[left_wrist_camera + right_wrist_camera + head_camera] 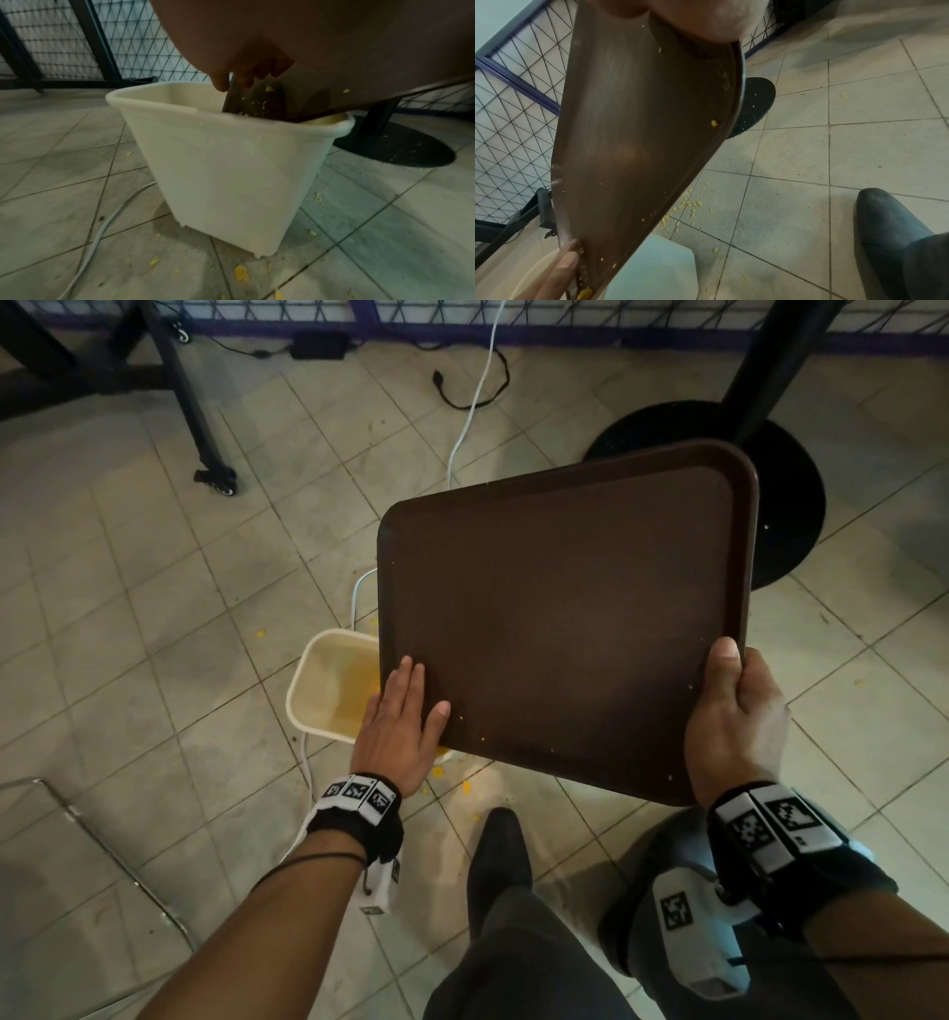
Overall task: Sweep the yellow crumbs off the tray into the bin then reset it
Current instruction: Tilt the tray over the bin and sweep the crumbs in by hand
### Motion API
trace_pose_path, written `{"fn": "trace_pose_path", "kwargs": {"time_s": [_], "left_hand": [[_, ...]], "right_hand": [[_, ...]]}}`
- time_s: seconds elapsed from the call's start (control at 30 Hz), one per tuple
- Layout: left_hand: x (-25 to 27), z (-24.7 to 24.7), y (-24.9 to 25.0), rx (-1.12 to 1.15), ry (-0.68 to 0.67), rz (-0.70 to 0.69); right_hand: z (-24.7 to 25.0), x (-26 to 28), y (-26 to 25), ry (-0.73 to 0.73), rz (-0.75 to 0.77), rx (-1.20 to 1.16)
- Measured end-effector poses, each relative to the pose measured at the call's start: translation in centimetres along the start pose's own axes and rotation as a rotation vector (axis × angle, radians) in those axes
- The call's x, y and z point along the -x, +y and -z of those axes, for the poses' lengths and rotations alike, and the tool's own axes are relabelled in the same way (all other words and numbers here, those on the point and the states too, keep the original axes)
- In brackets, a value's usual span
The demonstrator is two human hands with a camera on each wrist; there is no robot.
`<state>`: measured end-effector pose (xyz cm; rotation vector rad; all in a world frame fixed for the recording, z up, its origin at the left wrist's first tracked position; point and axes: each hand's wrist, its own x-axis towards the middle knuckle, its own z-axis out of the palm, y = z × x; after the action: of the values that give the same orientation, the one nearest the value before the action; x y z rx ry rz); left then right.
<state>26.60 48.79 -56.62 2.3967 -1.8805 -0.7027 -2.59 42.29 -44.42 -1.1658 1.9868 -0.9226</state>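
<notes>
While the right hand [734,711] clamps one corner of the flat brown plastic tray [565,618], thumb on top, the tray tilts down from that grip so its far low corner hangs over the cream plastic bin [231,172]. Flat-fingered, the left hand [400,716] presses there, brushing yellow crumbs [259,103] binward. Only specks dot the dark surface.
</notes>
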Motion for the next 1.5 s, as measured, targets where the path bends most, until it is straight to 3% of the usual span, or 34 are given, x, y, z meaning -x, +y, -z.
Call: {"fn": "trace_pose_path", "kwargs": {"time_s": [0.17,0.33,0.47,0.67,0.77,0.9,1.0,1.07,1.33,1.43,1.5], "left_hand": [[1.6,-1.3,-1.8,-0.158,-0.141,0.011],[0.6,0.6,-2.6,-0.130,-0.042,0.005],[-1.6,0.9,-2.0,-0.110,-0.082,0.053],[1.8,-0.5,-2.3,-0.266,-0.178,0.032],[3.0,0.1,-1.5,-0.223,-0.125,0.022],[4.9,0.0,3.0,-0.050,-0.016,-0.174],[6.8,-1.8,5.9,-0.070,-0.060,-0.360],[7.2,-3.2,5.8,-0.144,-0.083,-0.404],[4.5,-1.6,-1.3,-0.318,-0.158,-0.139],[3.0,0.0,-3.8,-0.403,-0.221,-0.089],[2.3,1.0,-4.6,-0.405,-0.190,-0.088]], "right_hand": [[0.0,-0.1,0.0,-0.003,0.003,-0.010],[0.0,-0.1,-0.1,-0.002,0.010,-0.006],[0.2,0.0,-0.2,0.000,0.014,0.002],[0.1,-0.1,-0.1,-0.003,0.001,-0.008],[0.0,0.0,0.0,-0.006,0.002,-0.008],[0.0,-0.1,-0.1,-0.003,-0.005,-0.003],[-0.1,-0.2,-0.1,0.002,-0.007,-0.005],[-0.1,-0.1,-0.1,0.002,-0.007,-0.004],[-0.1,-0.1,0.0,0.000,0.006,0.001],[0.0,-0.1,-0.1,0.001,0.012,-0.001],[0.1,-0.1,-0.1,0.003,0.012,-0.002]]}}
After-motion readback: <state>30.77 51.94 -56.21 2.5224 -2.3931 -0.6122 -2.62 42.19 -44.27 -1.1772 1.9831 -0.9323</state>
